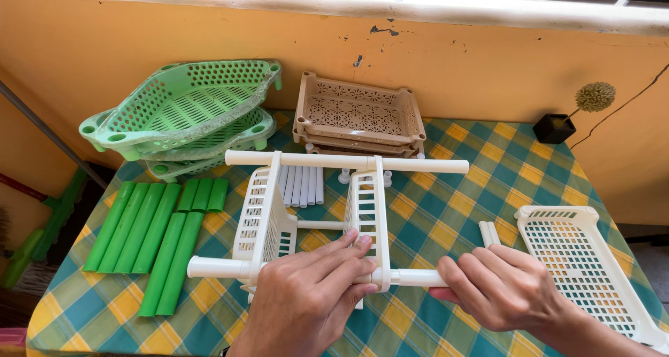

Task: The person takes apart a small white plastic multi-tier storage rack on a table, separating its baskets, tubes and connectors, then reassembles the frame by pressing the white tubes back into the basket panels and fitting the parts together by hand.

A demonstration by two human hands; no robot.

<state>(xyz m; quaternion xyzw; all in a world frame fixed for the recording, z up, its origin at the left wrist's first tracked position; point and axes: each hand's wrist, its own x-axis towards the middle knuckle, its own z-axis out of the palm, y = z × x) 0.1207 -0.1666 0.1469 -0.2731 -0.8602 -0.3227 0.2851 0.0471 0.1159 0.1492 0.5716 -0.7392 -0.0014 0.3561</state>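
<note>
A half-built white plastic rack (317,211) lies on its side on the checked tablecloth (460,197). It has two lattice shelves threaded on long white tubes. My left hand (306,301) presses on the near shelf where the front tube passes through it. My right hand (498,287) grips the right end of that white tube (414,278). A further white tube (348,161) runs across the far side of the rack.
Green corner shelves (185,106) are stacked at the back left, with green tubes (157,235) laid beside them. Brown trays (359,113) stand at the back centre, short white tubes (303,184) before them. A loose white shelf (578,270) lies right. A small potted plant (557,126) stands far right.
</note>
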